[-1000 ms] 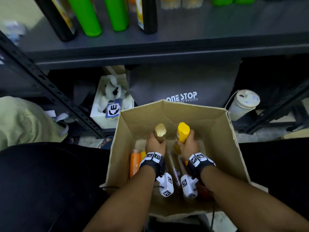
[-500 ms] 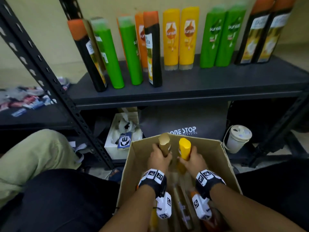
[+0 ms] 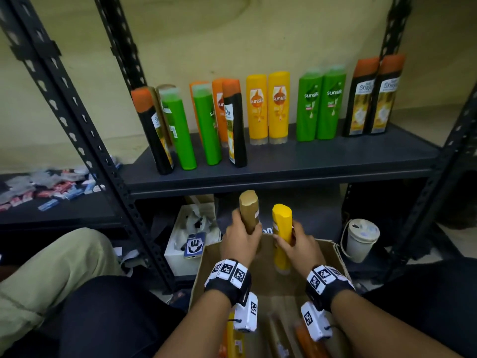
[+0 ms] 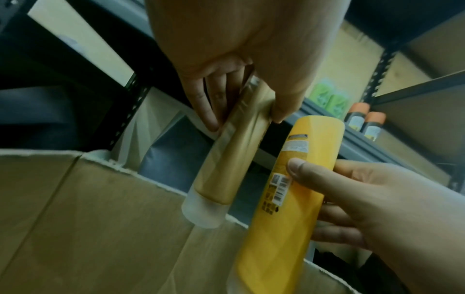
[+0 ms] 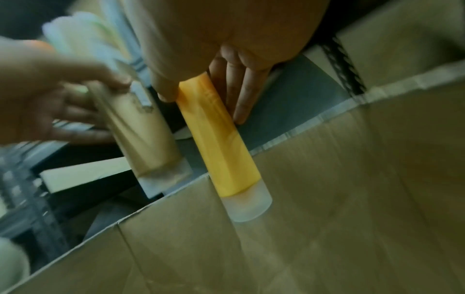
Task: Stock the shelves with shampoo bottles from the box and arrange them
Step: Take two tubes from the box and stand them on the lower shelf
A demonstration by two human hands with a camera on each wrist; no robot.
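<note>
My left hand (image 3: 241, 240) grips a gold shampoo bottle (image 3: 249, 211), held upright above the cardboard box (image 3: 333, 257). My right hand (image 3: 296, 245) grips a yellow bottle (image 3: 282, 228) beside it, a little lower. In the left wrist view the gold bottle (image 4: 234, 159) and the yellow bottle (image 4: 281, 208) hang cap down over the box rim (image 4: 100, 165). In the right wrist view the fingers (image 5: 239, 93) lie along the yellow bottle (image 5: 219, 143). On the dark shelf (image 3: 296, 161) above stand several bottles, among them yellow (image 3: 268, 107), green (image 3: 320, 104) and black with orange tops (image 3: 371, 96).
Black perforated uprights (image 3: 85, 140) frame the shelf. Below it sit a paper cup with a lid (image 3: 361, 239), a white box (image 3: 178, 244) and a dark bag. More bottles lie in the cardboard box (image 3: 304, 337). Small packets (image 3: 51, 187) are scattered on a lower shelf at left.
Both hands have lifted the gold and yellow bottles up out of the box toward the shelf. The head view has tilted upward, bringing the whole shelf row into sight.
</note>
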